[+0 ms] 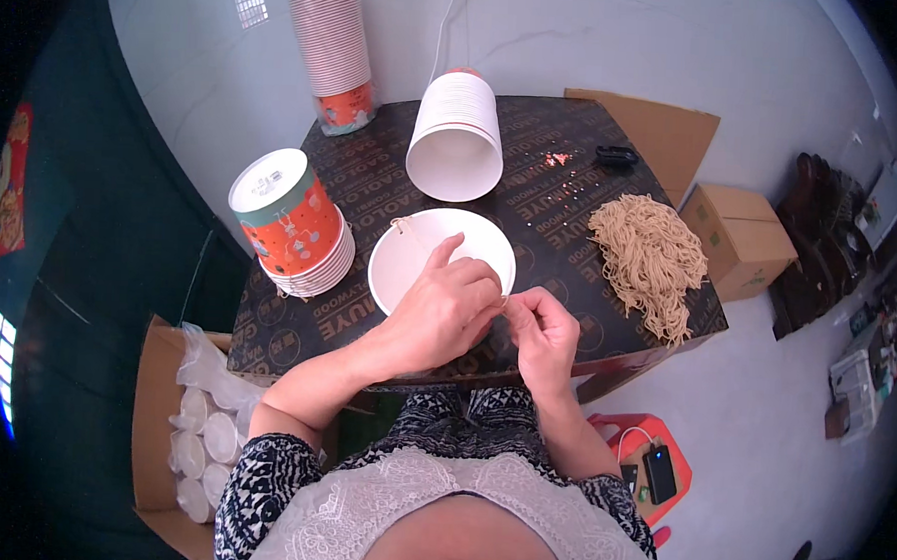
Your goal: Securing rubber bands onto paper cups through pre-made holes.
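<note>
A white paper bucket (388, 267) stands mouth up at the table's near edge, with a beige cord (401, 223) knotted through its far left rim. My left hand (449, 305) reaches over the mouth, index finger raised and the other fingers curled in at the right rim. What those fingers grip is hidden. Thumb and forefinger of my right hand (543, 336) pinch together at the same spot, just outside the rim. A tiny pale bit that looks like cord shows between the fingertips of both hands. To the right lies a heap of beige cords (650, 261).
Upside-down orange paper buckets (296, 223) are stacked at left. Behind, a nested stack (457, 140) lies sideways, near a tall bagged stack (333, 50). Small scraps (557, 161) and a black object (616, 156) lie at back right. A carton of white lids (151, 437) sits below left.
</note>
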`<act>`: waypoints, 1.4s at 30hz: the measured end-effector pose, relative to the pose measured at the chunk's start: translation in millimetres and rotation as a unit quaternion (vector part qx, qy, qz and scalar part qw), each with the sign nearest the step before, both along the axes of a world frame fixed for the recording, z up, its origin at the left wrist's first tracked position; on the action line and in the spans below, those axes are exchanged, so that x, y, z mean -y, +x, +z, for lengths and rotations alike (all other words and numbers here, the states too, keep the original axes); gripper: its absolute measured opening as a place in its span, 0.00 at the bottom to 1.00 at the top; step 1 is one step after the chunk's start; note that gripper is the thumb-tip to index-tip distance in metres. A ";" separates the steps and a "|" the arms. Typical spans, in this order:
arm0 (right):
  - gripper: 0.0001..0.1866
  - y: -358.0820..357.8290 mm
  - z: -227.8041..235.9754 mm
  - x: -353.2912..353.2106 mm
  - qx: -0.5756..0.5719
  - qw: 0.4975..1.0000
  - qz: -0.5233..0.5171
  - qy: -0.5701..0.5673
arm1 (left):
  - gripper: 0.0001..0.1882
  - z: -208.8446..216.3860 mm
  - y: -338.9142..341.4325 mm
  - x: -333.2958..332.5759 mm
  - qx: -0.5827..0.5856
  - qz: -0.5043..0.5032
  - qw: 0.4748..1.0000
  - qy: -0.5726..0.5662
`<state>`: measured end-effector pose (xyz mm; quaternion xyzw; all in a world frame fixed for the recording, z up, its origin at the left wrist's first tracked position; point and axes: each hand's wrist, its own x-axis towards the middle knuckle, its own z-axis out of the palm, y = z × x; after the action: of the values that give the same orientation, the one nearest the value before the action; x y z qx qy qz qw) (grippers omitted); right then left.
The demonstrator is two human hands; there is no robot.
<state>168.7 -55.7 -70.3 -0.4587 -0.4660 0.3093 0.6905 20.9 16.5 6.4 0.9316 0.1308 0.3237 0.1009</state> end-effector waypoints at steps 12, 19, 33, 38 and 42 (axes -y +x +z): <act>0.04 22.0 -12.3 -16.2 0.183 0.966 -0.179 0.041 | 0.06 9.7 -18.5 -1.4 -0.043 -0.041 0.994 -0.095; 0.07 23.6 -13.4 -16.8 0.191 0.961 -0.184 0.072 | 0.06 8.4 -17.9 -4.8 -0.040 -0.044 0.992 -0.115; 0.20 19.2 18.9 -8.5 0.348 0.929 0.011 0.127 | 0.09 2.7 -38.8 -13.0 0.175 0.106 0.979 -0.011; 0.07 8.2 10.1 -17.1 0.345 0.926 -0.021 0.150 | 0.20 -20.4 -58.3 -6.8 0.309 0.312 0.897 -0.039; 0.07 -5.4 3.2 -15.4 0.282 0.943 -0.084 0.153 | 0.48 -44.9 -75.6 -0.1 0.350 0.319 0.850 -0.229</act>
<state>163.3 -40.3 -67.1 -0.4534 -0.6436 0.0332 0.6158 -54.7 16.6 -38.5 0.6138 0.4477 0.6035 0.2419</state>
